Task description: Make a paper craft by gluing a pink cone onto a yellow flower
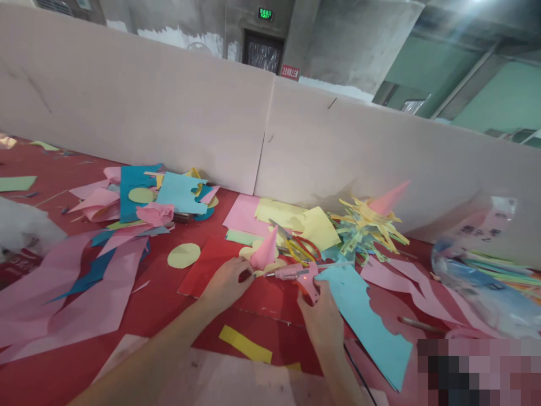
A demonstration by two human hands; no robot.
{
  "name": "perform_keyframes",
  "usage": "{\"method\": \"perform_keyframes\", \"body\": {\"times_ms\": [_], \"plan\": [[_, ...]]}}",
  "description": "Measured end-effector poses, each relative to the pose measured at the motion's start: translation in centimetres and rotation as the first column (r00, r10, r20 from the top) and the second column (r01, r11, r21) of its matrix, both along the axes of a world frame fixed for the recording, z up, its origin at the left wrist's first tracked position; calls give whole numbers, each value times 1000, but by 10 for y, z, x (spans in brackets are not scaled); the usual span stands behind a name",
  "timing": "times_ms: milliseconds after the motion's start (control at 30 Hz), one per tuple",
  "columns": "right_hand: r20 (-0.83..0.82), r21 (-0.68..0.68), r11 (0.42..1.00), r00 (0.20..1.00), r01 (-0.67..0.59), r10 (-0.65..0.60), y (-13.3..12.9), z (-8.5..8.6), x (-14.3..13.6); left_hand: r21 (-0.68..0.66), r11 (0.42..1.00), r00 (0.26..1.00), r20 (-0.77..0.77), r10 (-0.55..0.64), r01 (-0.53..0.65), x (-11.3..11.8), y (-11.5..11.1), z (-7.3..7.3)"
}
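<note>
My right hand (pixel 319 310) is wrapped round the handle of a pink hot glue gun (pixel 291 272), whose nozzle points left. A clear glue stick (pixel 338 264) sticks out of its back end. With bent fingers, my left hand (pixel 228 282) grips the near left edge of a pale yellow paper flower (pixel 279 264). A pink paper cone (pixel 266 251) stands upright at the flower's middle. The glue gun's nozzle is close to the flower's near edge, beside my left fingertips; whether it touches cannot be made out. Under them lies a red board (pixel 207 276).
Yellow-handled scissors (pixel 300 248) lie just behind the glue gun. A fringed paper piece with a pink cone (pixel 389 198) stands at the back right. Cut blue paper (pixel 367 321), pink strips (pixel 105 282) and a plastic bag (pixel 486 270) surround the work. A pale partition (pixel 190 107) rises behind.
</note>
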State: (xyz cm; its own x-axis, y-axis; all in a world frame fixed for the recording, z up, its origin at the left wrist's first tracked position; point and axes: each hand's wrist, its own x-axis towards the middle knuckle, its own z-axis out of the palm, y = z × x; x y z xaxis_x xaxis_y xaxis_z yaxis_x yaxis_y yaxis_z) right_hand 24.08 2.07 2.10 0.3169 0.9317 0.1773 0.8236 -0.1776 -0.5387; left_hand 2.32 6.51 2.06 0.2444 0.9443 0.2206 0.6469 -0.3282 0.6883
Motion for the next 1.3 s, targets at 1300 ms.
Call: {"method": "perform_keyframes", "body": {"times_ms": [1300], "plan": [[40,-18,997,996,76,-75,2,-1,8,6,1000,1000,-6,-20,20,-2,0,-2]]}}
